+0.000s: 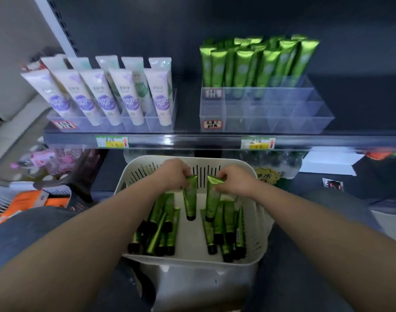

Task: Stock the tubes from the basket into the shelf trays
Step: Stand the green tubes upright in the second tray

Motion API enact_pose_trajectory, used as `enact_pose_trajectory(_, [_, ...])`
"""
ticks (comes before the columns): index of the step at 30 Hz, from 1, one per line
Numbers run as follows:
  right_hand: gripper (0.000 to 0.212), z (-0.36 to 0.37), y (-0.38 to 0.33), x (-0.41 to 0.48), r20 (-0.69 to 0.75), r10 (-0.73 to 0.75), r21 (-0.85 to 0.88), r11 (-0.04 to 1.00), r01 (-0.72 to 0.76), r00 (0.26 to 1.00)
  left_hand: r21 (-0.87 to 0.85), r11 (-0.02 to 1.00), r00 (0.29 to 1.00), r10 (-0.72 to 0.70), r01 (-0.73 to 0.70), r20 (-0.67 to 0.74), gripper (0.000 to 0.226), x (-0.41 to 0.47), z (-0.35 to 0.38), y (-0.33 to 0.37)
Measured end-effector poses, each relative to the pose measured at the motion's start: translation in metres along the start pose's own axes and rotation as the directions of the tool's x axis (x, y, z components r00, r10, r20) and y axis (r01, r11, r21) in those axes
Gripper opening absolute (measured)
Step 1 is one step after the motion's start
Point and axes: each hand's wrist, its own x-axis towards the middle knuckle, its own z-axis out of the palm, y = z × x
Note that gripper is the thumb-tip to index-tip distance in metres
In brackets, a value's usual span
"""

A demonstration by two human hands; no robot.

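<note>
At the far edge of the white slotted plastic basket (256, 224), left hand (174, 174) and right hand (236, 182) each pinch a glossy green tube (189, 199) by its crimp. Such thin holds may slip before reaching the clear acrylic tray (282, 119).

The left hand (173, 174) pinches the left green tube (190, 200), the right hand (234, 180) the right green tube (212, 199), by their flat ends above the white basket (260, 221), caps down.
</note>
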Motion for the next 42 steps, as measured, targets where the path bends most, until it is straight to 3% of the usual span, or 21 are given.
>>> enact_pose_trajectory(2, [0.018, -0.016, -0.001, -0.008, -0.053, -0.018, -0.015, 1.0, 0.018, 0.998, 0.018, 0.999, 0.999, 0.041, -0.041, -0.014, 0.016, -0.005, -0.012, 0.013])
enact_pose_trajectory(6, [0.014, -0.044, -0.004, -0.023, -0.104, -0.034, 0.113, 0.993, 0.046, 0.994, 0.042, 0.994, 0.993, 0.103, -0.1, -0.054, 0.014, -0.014, -0.036, 0.04])
enact_pose_trajectory(13, [0.017, -0.093, -0.001, -0.044, -0.175, 0.019, 0.316, 0.948, 0.038, 0.984, 0.129, 0.969, 0.954, 0.234, -0.212, -0.187, 0.028, -0.027, -0.07, 0.089])
enact_pose_trajectory(25, [0.02, -0.162, 0.009, -0.063, -0.31, 0.007, 0.532, 0.83, 0.167, 0.951, -0.021, 0.945, 0.881, 0.298, -0.328, -0.368, 0.024, -0.025, -0.11, 0.16])
enact_pose_trajectory(31, [0.008, -0.196, 0.019, -0.064, -0.376, -0.027, 0.556, 0.793, 0.249, 0.926, 0.004, 0.935, 0.855, 0.327, -0.356, -0.403, 0.024, -0.014, -0.133, 0.188])
enact_pose_trajectory(42, [0.013, -0.251, 0.041, -0.049, -0.46, 0.044, 0.612, 0.74, 0.281, 0.887, 0.141, 0.906, 0.762, 0.414, -0.4, -0.497, 0.03, 0.026, -0.15, 0.247])
